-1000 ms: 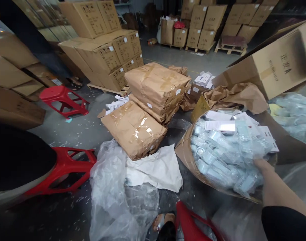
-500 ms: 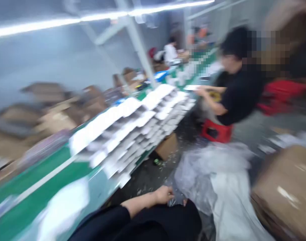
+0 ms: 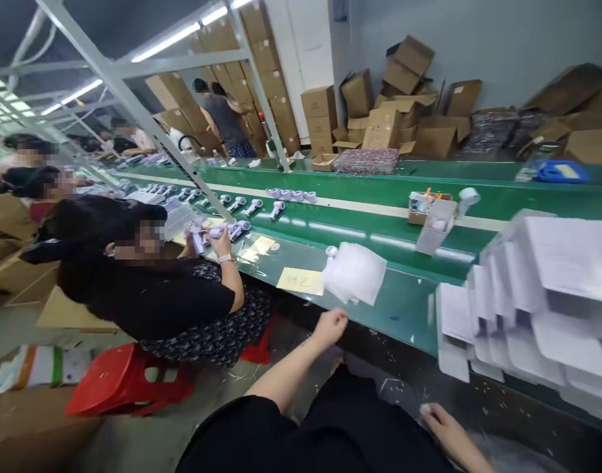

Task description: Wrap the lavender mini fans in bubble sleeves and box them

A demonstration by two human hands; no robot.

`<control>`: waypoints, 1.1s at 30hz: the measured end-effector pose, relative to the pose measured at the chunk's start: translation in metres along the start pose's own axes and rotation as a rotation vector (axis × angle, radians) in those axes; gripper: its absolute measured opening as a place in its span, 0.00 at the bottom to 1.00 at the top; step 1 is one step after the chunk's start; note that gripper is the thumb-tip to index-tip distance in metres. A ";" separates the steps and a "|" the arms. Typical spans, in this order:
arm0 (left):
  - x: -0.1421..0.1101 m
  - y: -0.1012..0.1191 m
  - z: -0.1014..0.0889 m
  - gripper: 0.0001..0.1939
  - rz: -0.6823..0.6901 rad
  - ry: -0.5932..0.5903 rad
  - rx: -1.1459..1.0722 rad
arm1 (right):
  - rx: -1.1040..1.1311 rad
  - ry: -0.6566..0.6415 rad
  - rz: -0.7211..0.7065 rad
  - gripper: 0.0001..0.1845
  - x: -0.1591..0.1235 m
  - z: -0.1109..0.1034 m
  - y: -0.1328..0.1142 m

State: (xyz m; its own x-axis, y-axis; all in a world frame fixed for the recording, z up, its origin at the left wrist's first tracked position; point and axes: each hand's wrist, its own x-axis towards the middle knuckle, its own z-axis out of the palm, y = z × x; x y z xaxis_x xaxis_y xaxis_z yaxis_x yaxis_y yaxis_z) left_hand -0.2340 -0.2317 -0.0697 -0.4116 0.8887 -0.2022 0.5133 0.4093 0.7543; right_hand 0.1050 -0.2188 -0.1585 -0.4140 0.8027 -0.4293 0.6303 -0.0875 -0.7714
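My left hand [image 3: 332, 324] is raised in front of the near edge of the green conveyor table [image 3: 404, 302], fingers curled into a loose fist with nothing visible in it. Just beyond it lie a stack of clear plastic bags [image 3: 354, 272] and a yellow paper slip [image 3: 301, 280]. My right hand [image 3: 441, 424] rests low by my dark-clothed knee, fingers drawn together at a small white bit beside crinkled clear plastic [image 3: 508, 453]; what it holds I cannot make out. Stacks of flat white boxes [image 3: 532, 295] crowd the table at the right.
A person in black sits on a red stool [image 3: 126, 384] close on my left, handling white devices [image 3: 232, 230] on the belt. More people work further along. A small open box [image 3: 432, 220] stands on the belt. Cardboard cartons [image 3: 390, 112] pile up behind it.
The view has swung from the floor bundles round to the conveyor table. My right hand has left the bag of packets; my left hand has risen from my lap towards the table edge.
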 end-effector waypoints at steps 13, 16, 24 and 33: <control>0.229 -0.044 -0.050 0.17 -0.434 0.059 0.011 | -0.018 0.021 -0.102 0.20 0.136 0.058 -0.155; 0.232 -0.047 -0.034 0.24 -0.504 0.072 0.028 | -0.206 0.183 -0.186 0.25 0.185 0.050 -0.160; 0.217 -0.024 -0.014 0.17 -0.426 0.190 0.045 | -0.579 -0.030 -0.122 0.34 0.239 0.048 -0.169; 0.188 0.023 -0.050 0.22 -0.058 0.523 -0.377 | 0.183 0.093 -0.088 0.32 0.235 0.032 -0.171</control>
State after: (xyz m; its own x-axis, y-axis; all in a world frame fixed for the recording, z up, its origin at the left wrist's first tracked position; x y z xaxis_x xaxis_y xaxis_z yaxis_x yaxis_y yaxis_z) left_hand -0.3369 -0.0650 -0.0593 -0.7923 0.6101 0.0101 0.2184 0.2682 0.9383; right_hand -0.1206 -0.0340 -0.1423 -0.3946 0.8621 -0.3177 0.4609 -0.1134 -0.8802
